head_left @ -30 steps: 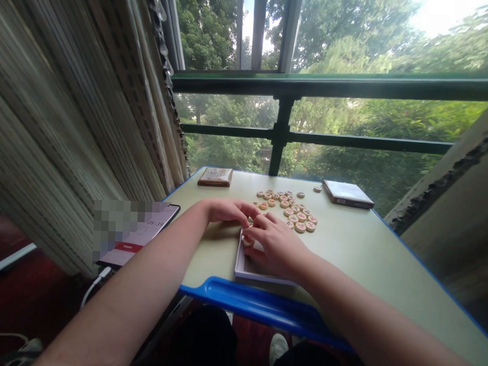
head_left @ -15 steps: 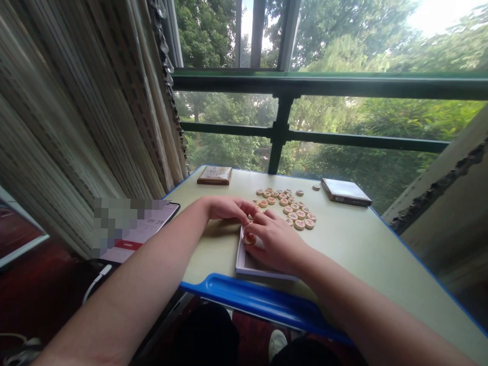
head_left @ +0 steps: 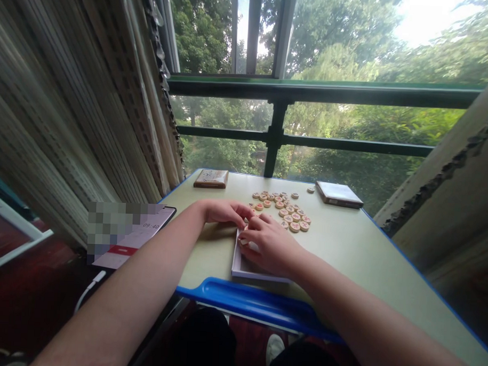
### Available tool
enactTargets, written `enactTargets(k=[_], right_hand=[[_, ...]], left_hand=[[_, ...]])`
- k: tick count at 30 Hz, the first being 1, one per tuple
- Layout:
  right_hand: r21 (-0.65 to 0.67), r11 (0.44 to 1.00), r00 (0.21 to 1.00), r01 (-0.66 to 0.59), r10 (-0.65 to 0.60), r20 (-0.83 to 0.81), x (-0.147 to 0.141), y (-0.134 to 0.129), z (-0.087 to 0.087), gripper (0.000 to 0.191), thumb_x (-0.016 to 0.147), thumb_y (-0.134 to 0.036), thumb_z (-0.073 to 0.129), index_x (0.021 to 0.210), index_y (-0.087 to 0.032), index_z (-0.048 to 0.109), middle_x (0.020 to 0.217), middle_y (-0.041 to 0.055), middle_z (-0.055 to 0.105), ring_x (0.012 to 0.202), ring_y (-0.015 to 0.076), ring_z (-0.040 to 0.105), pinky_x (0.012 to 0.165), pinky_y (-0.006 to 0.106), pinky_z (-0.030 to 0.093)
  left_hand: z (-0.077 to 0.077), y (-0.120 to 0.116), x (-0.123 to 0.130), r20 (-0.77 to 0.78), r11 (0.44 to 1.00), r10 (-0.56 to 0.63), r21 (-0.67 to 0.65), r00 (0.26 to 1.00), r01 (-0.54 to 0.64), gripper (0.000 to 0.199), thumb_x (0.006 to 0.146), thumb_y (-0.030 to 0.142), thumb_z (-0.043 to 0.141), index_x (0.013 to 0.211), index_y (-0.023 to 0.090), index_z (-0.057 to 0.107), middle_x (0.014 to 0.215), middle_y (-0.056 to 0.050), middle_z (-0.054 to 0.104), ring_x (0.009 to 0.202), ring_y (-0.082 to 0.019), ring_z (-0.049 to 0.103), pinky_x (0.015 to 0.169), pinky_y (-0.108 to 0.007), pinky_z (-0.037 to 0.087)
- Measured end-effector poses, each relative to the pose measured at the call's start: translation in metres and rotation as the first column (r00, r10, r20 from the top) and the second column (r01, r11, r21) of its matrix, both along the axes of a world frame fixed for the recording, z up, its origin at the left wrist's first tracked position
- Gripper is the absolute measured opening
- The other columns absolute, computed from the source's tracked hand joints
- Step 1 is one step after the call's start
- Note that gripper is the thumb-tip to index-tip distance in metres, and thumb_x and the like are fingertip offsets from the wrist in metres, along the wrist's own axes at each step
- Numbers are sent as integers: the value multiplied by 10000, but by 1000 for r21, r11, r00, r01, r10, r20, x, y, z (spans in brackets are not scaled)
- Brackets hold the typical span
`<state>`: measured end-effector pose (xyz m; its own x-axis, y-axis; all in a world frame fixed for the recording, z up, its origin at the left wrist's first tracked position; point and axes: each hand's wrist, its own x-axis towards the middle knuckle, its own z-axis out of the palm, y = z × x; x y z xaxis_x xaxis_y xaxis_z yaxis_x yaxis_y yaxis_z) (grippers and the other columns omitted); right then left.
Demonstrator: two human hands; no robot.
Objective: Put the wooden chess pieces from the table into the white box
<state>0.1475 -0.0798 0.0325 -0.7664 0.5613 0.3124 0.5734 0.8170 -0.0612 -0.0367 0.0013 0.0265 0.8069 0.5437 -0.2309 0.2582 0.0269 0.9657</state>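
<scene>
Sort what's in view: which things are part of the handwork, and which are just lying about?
In use:
- shallow white open box, both hands at it
- round pale wooden pieces with painted characters

Apparently just lying about:
- flat brown box
- flat silvery-topped box
- lit-screen device
- white cable

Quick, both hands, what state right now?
Left hand: fingers curled at the far edge of the white box; grip can't be told.
Right hand: closed on a round piece.
</scene>
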Motion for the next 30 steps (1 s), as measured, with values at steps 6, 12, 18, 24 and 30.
enactTargets(k=[6, 12, 18, 24, 30], right_hand=[[24, 1000, 1000, -18, 18, -1, 1, -2, 0, 250, 835, -281, 491, 978, -195, 678, 907, 97, 587, 912, 224, 444, 802, 362, 399], [24, 1000, 1000, -10, 10, 1, 1, 1, -3, 186, 796, -246, 540, 897, -188, 685, 891, 86, 592, 889, 212, 444, 792, 347, 399], [6, 1000, 1000, -11, 11, -2, 3, 1, -3, 162, 782, -259, 563, 859, -185, 685, 891, 88, 589, 891, 212, 451, 780, 347, 405], [-8, 1000, 1000, -19, 19, 3, 5, 0, -1, 176, 766, -274, 582, 878, -188, 686, 877, 81, 588, 859, 203, 460, 762, 338, 410], [-52, 999, 999, -6, 4, -33, 8, 0, 3, 157, 740, -302, 638, 857, -206, 678, 918, 78, 594, 876, 204, 470, 762, 344, 413]], left_hand=[[-1, -1, 0, 26, 1000, 12, -11, 1000, -11, 286, 632, 98, 661, 910, 163, 639, 916, 2, 646, 912, -145, 556, 890, -290, 384], [-1, 0, -1, 19, 1000, 16, -13, 1000, -16, 310, 635, 102, 667, 936, 171, 638, 951, -3, 648, 925, -147, 559, 897, -292, 380], [-2, 1, -1, -6, 999, -4, 47, 1000, 4, 316, 663, 110, 647, 973, 175, 645, 987, -5, 652, 961, -148, 547, 889, -277, 381], [-1, 1, -1, -17, 998, -2, 62, 1000, 3, 339, 667, 110, 645, 997, 185, 646, 1001, 0, 653, 975, -146, 543, 878, -264, 383], [0, 0, 0, -31, 998, -3, 65, 1000, 5, 307, 670, 137, 660, 974, 181, 653, 978, -1, 655, 952, -147, 548, 869, -264, 382]])
